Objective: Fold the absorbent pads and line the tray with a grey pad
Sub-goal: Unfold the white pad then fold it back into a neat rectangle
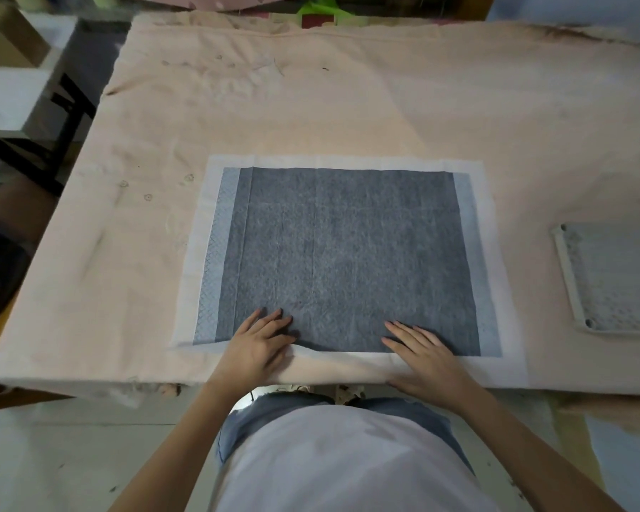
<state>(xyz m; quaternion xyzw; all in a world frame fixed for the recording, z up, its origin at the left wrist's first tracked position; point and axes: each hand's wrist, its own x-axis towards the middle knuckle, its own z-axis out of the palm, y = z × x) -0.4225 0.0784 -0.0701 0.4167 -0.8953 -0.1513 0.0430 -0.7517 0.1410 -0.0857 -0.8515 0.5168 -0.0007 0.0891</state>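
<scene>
At the near table edge, I press both flat, released hands, left hand (256, 345) and right hand (423, 351), on the unfolded grey pad (348, 253); folding comes next, tray (614, 279) waiting right.

No readable text, labels or numbers — none anywhere

A makeshift workroom: a worktable (311, 105) under stained peach cloth, cardboard boxes (8, 42) stacked beside it.
</scene>
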